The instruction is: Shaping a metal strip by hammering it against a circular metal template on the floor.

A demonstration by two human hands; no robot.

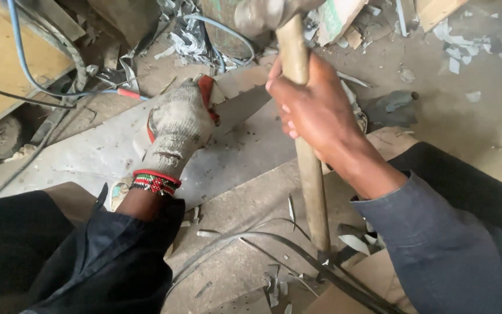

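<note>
Two fists — left hand clenching chisel | right hand clenching hammer

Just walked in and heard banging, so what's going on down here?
A person is working low over a metal sheet on the floor. Their gloved left hand presses on the sheet, gripping something with a red part. Their bare right hand grips the wooden handle of a hammer, its head raised above the sheet. Thin metal strips and offcuts lie in front.

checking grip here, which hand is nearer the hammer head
Right. The right hand grips the wooden handle just below the hammer head; the gloved left hand rests lower left on the metal sheet.
</note>
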